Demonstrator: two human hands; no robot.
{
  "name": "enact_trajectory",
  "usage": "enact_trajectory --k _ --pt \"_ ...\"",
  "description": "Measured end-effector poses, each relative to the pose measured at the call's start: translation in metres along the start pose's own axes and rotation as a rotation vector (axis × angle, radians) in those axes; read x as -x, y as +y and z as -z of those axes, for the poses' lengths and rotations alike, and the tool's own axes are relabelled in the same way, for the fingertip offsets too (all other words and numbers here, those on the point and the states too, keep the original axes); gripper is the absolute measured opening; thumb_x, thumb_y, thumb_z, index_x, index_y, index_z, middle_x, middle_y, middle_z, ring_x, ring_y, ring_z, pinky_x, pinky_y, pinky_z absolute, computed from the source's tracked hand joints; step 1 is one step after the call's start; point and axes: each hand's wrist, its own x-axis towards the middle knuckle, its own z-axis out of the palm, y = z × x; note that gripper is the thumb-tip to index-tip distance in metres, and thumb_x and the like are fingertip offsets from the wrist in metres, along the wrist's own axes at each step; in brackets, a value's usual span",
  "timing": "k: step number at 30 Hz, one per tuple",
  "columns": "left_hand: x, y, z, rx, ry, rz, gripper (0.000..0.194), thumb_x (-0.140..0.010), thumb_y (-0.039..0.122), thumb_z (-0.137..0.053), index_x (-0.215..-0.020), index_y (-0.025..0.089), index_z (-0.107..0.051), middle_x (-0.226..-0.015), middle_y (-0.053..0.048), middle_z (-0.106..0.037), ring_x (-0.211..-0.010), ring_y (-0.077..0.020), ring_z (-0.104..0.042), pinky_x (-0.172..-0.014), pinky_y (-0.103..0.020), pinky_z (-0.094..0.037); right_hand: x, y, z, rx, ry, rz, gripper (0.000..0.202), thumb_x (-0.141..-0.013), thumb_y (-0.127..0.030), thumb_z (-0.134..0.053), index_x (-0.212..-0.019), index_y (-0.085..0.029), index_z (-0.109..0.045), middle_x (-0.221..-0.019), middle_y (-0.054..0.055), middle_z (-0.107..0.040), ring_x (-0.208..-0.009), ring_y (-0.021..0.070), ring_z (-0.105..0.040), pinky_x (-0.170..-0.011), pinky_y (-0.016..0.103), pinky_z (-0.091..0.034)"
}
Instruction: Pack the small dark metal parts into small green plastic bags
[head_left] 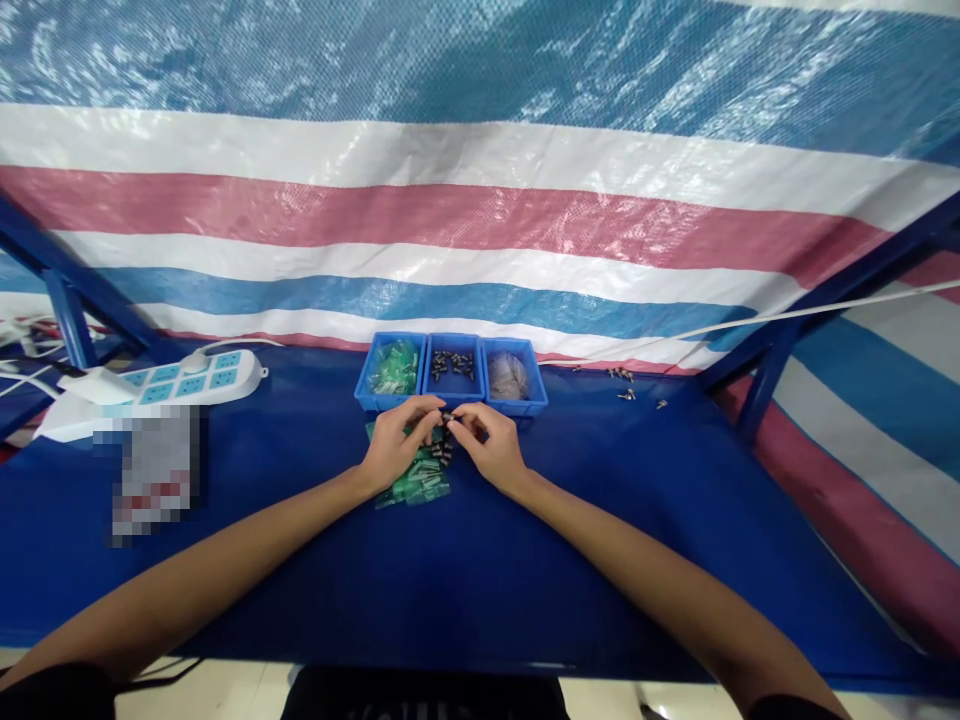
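Note:
My left hand (pixel 397 447) and my right hand (pixel 493 450) meet just in front of the blue bins, fingers closed in pinches. Between the fingertips is a small dark metal fitting (pixel 448 418), held at my right thumb and forefinger. What my left fingers pinch is mostly hidden; they come close to the same fitting. Below the hands several similar metal fittings (pixel 442 453) lie in a small pile on the table. Beside them, partly under my left hand, small green plastic packets (pixel 418 486) are heaped.
Three blue bins hold green packets (pixel 395 368), dark metal fittings (pixel 453 365) and clear plastic bags (pixel 508 378). A white power strip (pixel 202 378) and a blurred grey packet (pixel 157 470) lie left. Small metal pieces (pixel 621 374) are scattered back right. A striped sheet (pixel 480 215) hangs behind.

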Motion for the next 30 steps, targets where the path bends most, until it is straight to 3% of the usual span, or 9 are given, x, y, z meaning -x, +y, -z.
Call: enact_trajectory --k 6,15,20,25,30 --pt "-0.0011 0.0037 0.0001 -0.061 0.001 -0.031 0.019 -0.086 0.034 -0.059 -0.095 0.018 -0.064 -0.089 -0.003 -0.065 -0.057 -0.009 -0.057 -0.058 -0.022 -0.051 -0.0009 -0.0012 0.0002 -0.012 0.032 -0.027 0.02 -0.088 -0.036 -0.054 -0.088 -0.018 -0.063 -0.064 -0.001 -0.054 -0.056 0.0123 -0.05 -0.056 0.024 -0.041" --pt "-0.0011 0.0019 0.0007 -0.066 0.0 -0.043 0.018 -0.086 0.034 -0.059 -0.091 0.018 -0.065 -0.09 -0.004 -0.063 -0.054 -0.0079 -0.056 -0.056 -0.022 -0.051 -0.0018 -0.0005 0.0 -0.014 -0.021 0.026 0.02 -0.091 -0.031 -0.051 -0.089 -0.017 -0.064 -0.077 0.003 -0.063 -0.063 0.0133 -0.054 -0.061 0.025 -0.042" --pt "-0.0005 0.0041 0.001 -0.047 0.027 -0.014 0.019 -0.085 0.034 -0.06 -0.093 0.017 -0.064 -0.097 -0.004 -0.064 -0.054 -0.0071 -0.057 -0.056 -0.021 -0.051 -0.0026 -0.0031 0.0004 0.001 -0.011 0.049 0.026 -0.093 -0.028 -0.046 -0.08 -0.015 -0.064 -0.074 0.003 -0.062 -0.067 0.0139 -0.056 -0.066 0.024 -0.042" --pt "0.0008 0.0055 0.0015 -0.045 0.019 0.044 0.018 -0.087 0.031 -0.058 -0.099 0.018 -0.063 -0.093 -0.003 -0.07 -0.051 -0.0076 -0.06 -0.055 -0.02 -0.05 -0.0025 -0.0044 0.0013 -0.001 0.003 0.023 0.024 -0.093 -0.027 -0.046 -0.082 -0.015 -0.064 -0.078 0.004 -0.065 -0.068 0.014 -0.058 -0.065 0.024 -0.042" --pt "0.0002 0.0029 0.0013 -0.02 0.028 -0.001 0.016 -0.087 0.03 -0.058 -0.095 0.017 -0.062 -0.099 -0.005 -0.066 -0.05 -0.0059 -0.058 -0.053 -0.02 -0.05 -0.0022 -0.0029 0.0009 0.013 0.016 0.022 0.024 -0.093 -0.027 -0.046 -0.081 -0.016 -0.064 -0.076 0.003 -0.064 -0.066 0.0137 -0.057 -0.064 0.024 -0.042"
